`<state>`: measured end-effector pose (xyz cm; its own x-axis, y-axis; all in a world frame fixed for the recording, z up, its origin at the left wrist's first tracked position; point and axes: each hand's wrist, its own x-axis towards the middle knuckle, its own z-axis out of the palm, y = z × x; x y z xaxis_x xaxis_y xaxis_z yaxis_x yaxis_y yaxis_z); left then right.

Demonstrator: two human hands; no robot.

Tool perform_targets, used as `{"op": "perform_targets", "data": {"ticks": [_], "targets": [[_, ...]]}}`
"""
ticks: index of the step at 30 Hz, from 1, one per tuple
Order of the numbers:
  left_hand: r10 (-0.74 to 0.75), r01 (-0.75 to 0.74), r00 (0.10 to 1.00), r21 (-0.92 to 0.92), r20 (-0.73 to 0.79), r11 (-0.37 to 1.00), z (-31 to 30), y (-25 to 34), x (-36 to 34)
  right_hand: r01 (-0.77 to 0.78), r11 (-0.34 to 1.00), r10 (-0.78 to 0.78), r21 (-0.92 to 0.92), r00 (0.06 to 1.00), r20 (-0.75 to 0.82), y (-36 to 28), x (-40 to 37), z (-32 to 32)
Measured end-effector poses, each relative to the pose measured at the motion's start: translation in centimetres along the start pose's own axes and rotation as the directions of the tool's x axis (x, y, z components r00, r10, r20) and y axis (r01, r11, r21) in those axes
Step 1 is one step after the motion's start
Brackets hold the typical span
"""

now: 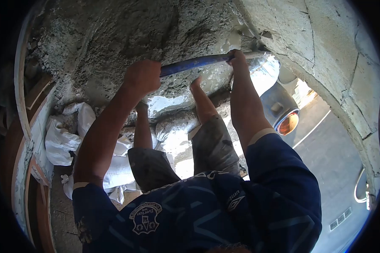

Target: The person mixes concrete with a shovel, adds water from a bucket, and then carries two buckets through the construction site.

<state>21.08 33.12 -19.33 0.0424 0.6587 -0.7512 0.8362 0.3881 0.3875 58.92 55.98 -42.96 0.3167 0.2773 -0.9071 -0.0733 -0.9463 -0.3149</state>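
Observation:
My left hand (142,76) is closed around the left end of a long pole (194,64), which is blue along its middle and pale toward the right end. Farther right, my right hand (237,57) grips the same pole. It lies nearly level, rising slightly to the right, above a rough bed of wet grey mortar (114,50). No tool head shows on it; whatever is beyond my left fist is hidden. My bare feet stand in the wet mix below the pole.
Crumpled white sacks (63,139) lie left of my legs, with another filled sack (177,126) between them. A dark bucket (278,105) with an orange inside is at right. A block wall (325,46) curves along the right; wooden boards (23,84) line the left.

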Motion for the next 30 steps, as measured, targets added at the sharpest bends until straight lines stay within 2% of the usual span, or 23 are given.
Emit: {"op": "perform_targets", "data": {"ticks": [3, 4, 6, 8, 10, 13, 14, 15, 16, 17, 18, 20, 22, 24, 25, 27, 29, 30], "targets": [[0.034, -0.034, 0.999, 0.000, 0.023, 0.999, -4.8, 1.7, -4.7, -0.039, 0.994, 0.051, -0.104, 0.993, 0.111, 0.2, -3.3, 2.1], [0.022, -0.022, 1.000, 0.022, 0.002, 1.000, -5.8, 1.7, -5.9, -0.036, 0.994, 0.048, -0.103, 0.992, 0.121, 1.5, -2.3, 2.8], [0.003, -0.002, 1.000, 0.065, -0.022, 0.998, -7.6, 1.7, -8.4, -0.102, 0.968, 0.073, 0.230, 0.989, 0.131, 4.9, 1.2, 3.7], [-0.034, 0.037, 0.999, 0.087, -0.030, 0.996, -8.5, 0.3, -12.1, -0.171, 0.969, 0.145, 0.178, 0.978, 0.150, 5.3, -9.2, 6.4], [-0.112, 0.114, 0.993, 0.114, -0.028, 0.987, -8.7, -1.5, -16.4, -0.189, 0.947, 0.123, 0.260, 0.961, 0.248, 9.3, -12.5, 9.1], [-0.262, 0.262, 0.965, 0.100, -0.013, 0.960, -8.4, -4.7, -23.0, -0.114, 0.947, 0.049, 0.299, 0.976, 0.214, 14.0, -20.4, 13.0], [-0.257, 0.263, 0.963, 0.084, -0.079, 0.961, -7.8, -6.2, -25.2, -0.109, 0.944, 0.049, 0.312, 0.980, 0.194, 15.3, -23.6, 14.3], [-0.348, 0.351, 0.936, 0.079, -0.050, 0.933, -7.4, -7.6, -27.1, -0.105, 0.934, 0.026, 0.343, 0.974, 0.226, 17.6, -25.1, 15.3], [-0.395, 0.398, 0.915, 0.028, -0.080, 0.917, -6.6, -9.3, -29.2, -0.106, 0.954, 0.043, 0.279, 0.974, 0.221, 17.9, -28.6, 16.5], [-0.443, 0.443, 0.890, -0.023, -0.105, 0.896, -5.7, -11.1, -31.3, -0.177, 0.948, 0.121, 0.264, 0.969, 0.213, 19.0, -30.7, 17.8], [-0.445, 0.446, 0.890, -0.015, -0.103, 0.895, -4.9, -12.9, -33.6, -0.200, 0.946, 0.115, 0.255, 0.942, 0.314, 19.9, -33.2, 18.4], [-0.493, 0.494, 0.857, -0.034, -0.151, 0.869, -3.7, -16.1, -37.2, -0.273, 0.942, 0.182, 0.197, 0.906, 0.383, 20.5, -37.8, 19.2], [-0.483, 0.488, 0.864, 0.006, -0.145, 0.873, -2.3, -18.7, -39.1, -0.343, 0.927, 0.251, 0.151, 0.868, 0.429, 20.3, -40.7, 18.5], [-0.487, 0.492, 0.863, 0.003, -0.139, 0.871, -1.0, -18.4, -38.8, -0.298, 0.937, 0.211, 0.184, 0.900, 0.382, 20.0, -41.5, 17.6], [-0.455, 0.457, 0.878, -0.022, -0.148, 0.889, 1.5, -19.6, -37.9, -0.279, 0.947, 0.193, 0.161, 0.892, 0.409, 18.8, -40.4, 16.1], [-0.429, 0.422, 0.899, -0.084, -0.092, 0.903, 3.7, -16.3, -31.7, -0.132, 0.981, 0.084, 0.146, 0.951, 0.296, 16.1, -35.8, 13.5], [-0.333, 0.320, 0.932, -0.110, -0.141, 0.941, 7.6, -13.0, -23.6, 0.025, 0.958, -0.080, 0.285, 0.980, 0.184, 12.8, -28.1, 10.5], [-0.303, 0.281, 0.937, -0.138, -0.173, 0.950, 9.6, -11.2, -19.3, 0.128, 0.961, -0.167, 0.244, 0.976, 0.144, 11.2, -22.9, 8.5]]}}
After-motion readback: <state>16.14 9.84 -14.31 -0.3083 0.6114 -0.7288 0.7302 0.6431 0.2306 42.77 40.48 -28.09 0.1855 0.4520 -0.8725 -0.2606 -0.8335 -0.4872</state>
